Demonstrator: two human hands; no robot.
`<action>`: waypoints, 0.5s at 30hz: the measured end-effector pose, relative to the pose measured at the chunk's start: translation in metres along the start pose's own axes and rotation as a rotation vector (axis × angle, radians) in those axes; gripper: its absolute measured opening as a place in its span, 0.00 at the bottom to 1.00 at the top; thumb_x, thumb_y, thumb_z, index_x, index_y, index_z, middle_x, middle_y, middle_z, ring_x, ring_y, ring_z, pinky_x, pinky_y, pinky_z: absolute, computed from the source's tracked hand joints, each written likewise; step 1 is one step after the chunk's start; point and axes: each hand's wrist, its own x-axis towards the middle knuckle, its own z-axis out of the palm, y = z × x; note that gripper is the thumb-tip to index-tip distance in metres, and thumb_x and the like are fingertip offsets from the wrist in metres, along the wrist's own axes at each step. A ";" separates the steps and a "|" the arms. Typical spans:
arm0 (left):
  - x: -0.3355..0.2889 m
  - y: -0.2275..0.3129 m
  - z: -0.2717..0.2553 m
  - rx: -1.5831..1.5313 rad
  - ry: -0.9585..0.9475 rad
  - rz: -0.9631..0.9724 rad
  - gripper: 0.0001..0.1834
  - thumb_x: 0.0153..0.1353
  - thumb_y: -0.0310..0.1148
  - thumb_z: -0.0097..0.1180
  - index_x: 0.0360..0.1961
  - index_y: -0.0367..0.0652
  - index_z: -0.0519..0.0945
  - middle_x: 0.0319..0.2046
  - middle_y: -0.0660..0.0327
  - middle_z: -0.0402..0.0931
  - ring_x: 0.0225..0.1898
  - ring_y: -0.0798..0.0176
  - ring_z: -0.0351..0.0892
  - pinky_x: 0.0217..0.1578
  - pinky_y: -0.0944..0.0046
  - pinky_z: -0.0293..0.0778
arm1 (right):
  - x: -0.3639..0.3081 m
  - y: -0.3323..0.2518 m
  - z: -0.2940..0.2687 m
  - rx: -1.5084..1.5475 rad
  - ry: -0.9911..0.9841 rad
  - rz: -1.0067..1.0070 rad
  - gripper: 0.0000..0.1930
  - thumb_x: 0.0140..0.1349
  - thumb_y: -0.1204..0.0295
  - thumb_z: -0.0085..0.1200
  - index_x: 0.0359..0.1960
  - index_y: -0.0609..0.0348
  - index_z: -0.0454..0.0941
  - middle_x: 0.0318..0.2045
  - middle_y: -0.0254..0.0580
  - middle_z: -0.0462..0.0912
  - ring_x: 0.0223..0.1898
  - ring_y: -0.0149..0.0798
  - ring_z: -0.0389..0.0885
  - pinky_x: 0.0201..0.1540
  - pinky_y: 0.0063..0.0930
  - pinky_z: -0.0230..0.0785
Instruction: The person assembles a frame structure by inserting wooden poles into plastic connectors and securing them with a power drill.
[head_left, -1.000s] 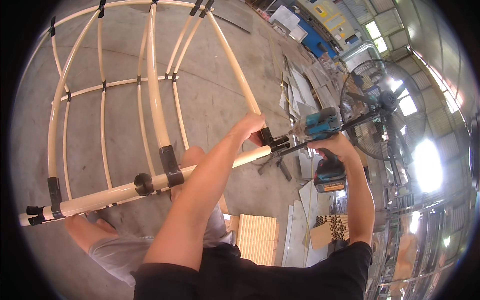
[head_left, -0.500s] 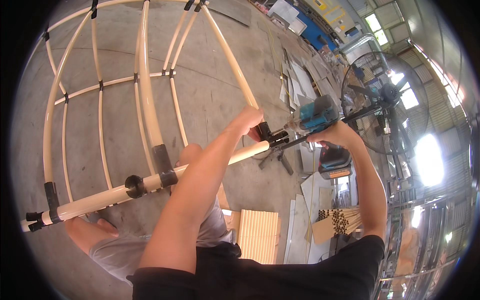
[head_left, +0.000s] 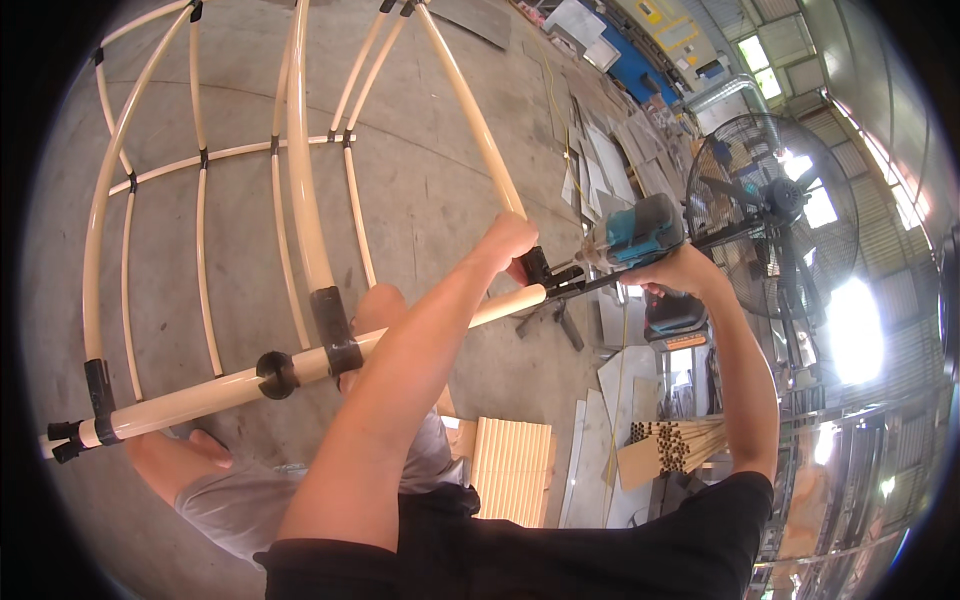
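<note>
A frame of cream tubes (head_left: 302, 150) joined by black connectors stands before me. My left hand (head_left: 506, 244) is closed around the lower end of its right-hand tube, just above a black corner connector (head_left: 537, 266). In my right hand (head_left: 672, 268) is a teal and black cordless drill (head_left: 632, 232), its battery below the grip. The drill's tip points left at that connector; whether it touches a screw is too small to tell. A thick cream tube (head_left: 210, 396) runs across in front of me, with a black clamp-like joint (head_left: 277, 375) on it.
A large black fan (head_left: 784, 202) stands at the right. Flat sheets (head_left: 600, 420) lie on the floor, near a bundle of tubes (head_left: 690, 446) and a stack of cream tubes (head_left: 512, 470). My bent legs are under the frame.
The drill has drawn slightly to the right and away from the connector. My left hand keeps its grip on the tube as the view shifts a little.
</note>
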 end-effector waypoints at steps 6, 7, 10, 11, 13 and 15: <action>-0.005 0.003 0.001 0.007 0.024 0.005 0.16 0.61 0.25 0.47 0.42 0.17 0.72 0.32 0.36 0.79 0.26 0.32 0.83 0.19 0.40 0.82 | 0.003 -0.002 -0.002 -0.014 -0.003 0.008 0.11 0.48 0.71 0.70 0.24 0.59 0.78 0.15 0.31 0.76 0.16 0.25 0.72 0.20 0.23 0.62; -0.006 0.004 0.001 0.011 0.034 0.009 0.16 0.60 0.24 0.47 0.42 0.17 0.72 0.32 0.36 0.79 0.26 0.33 0.83 0.18 0.40 0.82 | 0.003 -0.003 -0.002 -0.005 -0.004 0.011 0.11 0.48 0.71 0.70 0.24 0.59 0.78 0.15 0.31 0.76 0.16 0.25 0.72 0.20 0.22 0.63; -0.007 0.004 0.001 0.035 0.042 0.007 0.16 0.60 0.24 0.46 0.43 0.16 0.72 0.32 0.35 0.79 0.26 0.33 0.84 0.18 0.41 0.83 | 0.007 0.002 -0.001 0.035 0.001 -0.012 0.11 0.48 0.71 0.70 0.25 0.59 0.78 0.16 0.31 0.76 0.17 0.26 0.72 0.21 0.23 0.63; -0.007 0.004 0.001 0.039 0.037 0.003 0.17 0.60 0.24 0.45 0.43 0.16 0.71 0.32 0.35 0.79 0.26 0.33 0.84 0.18 0.41 0.83 | 0.007 0.002 -0.002 0.003 0.005 0.000 0.11 0.48 0.71 0.71 0.25 0.59 0.79 0.16 0.31 0.76 0.17 0.26 0.72 0.21 0.23 0.63; -0.008 0.005 0.001 0.046 0.027 -0.006 0.18 0.61 0.25 0.45 0.44 0.15 0.70 0.32 0.35 0.79 0.26 0.33 0.84 0.18 0.41 0.83 | 0.009 0.002 -0.003 -0.060 0.010 0.023 0.11 0.47 0.71 0.71 0.25 0.59 0.79 0.16 0.31 0.77 0.17 0.26 0.73 0.22 0.24 0.64; -0.007 0.004 0.000 0.044 0.014 0.003 0.18 0.61 0.25 0.45 0.45 0.15 0.70 0.32 0.35 0.79 0.26 0.33 0.84 0.19 0.41 0.83 | 0.009 0.003 -0.004 -0.015 0.005 -0.003 0.11 0.47 0.71 0.71 0.25 0.59 0.80 0.16 0.31 0.77 0.18 0.26 0.73 0.22 0.24 0.64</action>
